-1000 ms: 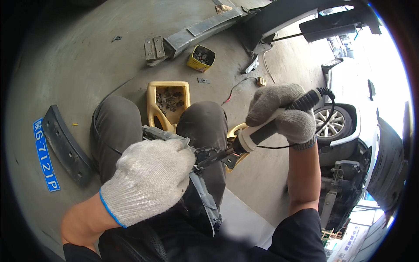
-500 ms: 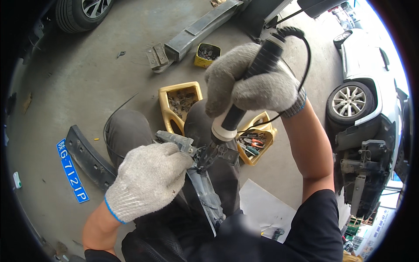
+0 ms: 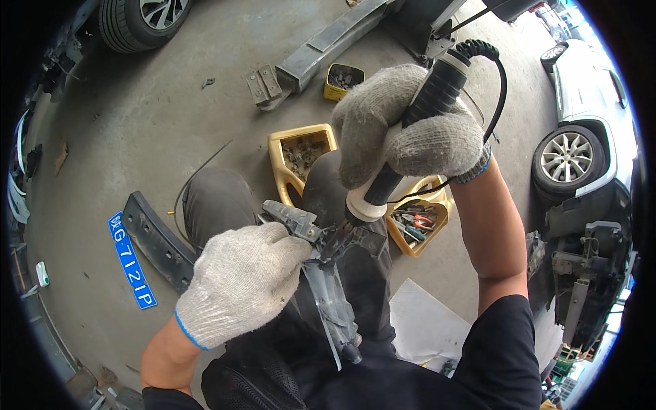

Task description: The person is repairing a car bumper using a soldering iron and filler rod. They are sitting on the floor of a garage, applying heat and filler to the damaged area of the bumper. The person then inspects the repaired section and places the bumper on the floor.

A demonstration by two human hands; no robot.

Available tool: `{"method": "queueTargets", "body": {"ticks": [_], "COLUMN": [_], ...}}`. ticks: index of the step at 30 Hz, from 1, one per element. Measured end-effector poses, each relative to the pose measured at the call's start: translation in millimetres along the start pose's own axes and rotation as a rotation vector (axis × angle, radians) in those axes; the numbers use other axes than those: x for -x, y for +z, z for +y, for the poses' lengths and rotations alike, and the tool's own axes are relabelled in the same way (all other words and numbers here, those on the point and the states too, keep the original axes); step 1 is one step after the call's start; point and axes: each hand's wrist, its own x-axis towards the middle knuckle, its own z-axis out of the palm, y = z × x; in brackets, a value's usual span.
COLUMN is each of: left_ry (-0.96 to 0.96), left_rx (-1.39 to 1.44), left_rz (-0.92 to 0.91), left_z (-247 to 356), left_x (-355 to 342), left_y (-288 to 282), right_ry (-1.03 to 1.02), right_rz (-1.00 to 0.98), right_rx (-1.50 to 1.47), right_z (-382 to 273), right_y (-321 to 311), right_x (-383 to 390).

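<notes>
Grey plastic car bracket (image 3: pixel 328 301) lay over the lap (image 3: pixel 370 294), probably light, stiff and brittle, best held by its thicker body, while the gloved left hand (image 3: pixel 246 277) grasped its upper part and the gloved right hand (image 3: pixel 430 146) clenched a corded black-and-white hand tool (image 3: pixel 437 87).

A scuffed grey floor (image 3: pixel 157 123) spreads wide, brighter toward the right, where a white car (image 3: pixel 589 89) stands.
</notes>
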Motion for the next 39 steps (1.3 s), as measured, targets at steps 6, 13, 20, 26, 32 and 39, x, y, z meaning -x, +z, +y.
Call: {"method": "queueTargets", "body": {"ticks": [6,13,20,26,32,39], "left_ry": [-0.007,0.02,0.003,-0.028,0.029,0.132], "left_rx": [-0.007,-0.012,0.066,0.044,0.025,0.007], "left_rz": [0.002,0.058,0.098,0.038,0.114,0.246], "left_z": [0.2,1.5,-3.8,-2.6,-6.7,-13.7], "left_x": [1.0,2.1,7.6,8.9,14.8,21.8], "left_y": [1.1,4.3,8.2,4.6,10.2,20.8], "right_ry": [0.03,0.048,-0.005,0.006,-0.172,-0.112], "right_rz": [-0.003,-0.012,-0.08,-0.198,-0.156,-0.186], "right_rx": [-0.006,0.001,0.028,0.06,0.108,0.138], "right_z": [-1.4,-6.1,-32.9,-31.4,-21.5,-40.6], "right_y": [5.5,7.2,14.8,13.6,21.4,32.5], "right_x": [-7.9,-17.1,-20.1,-24.0,-28.4,-30.6]}}
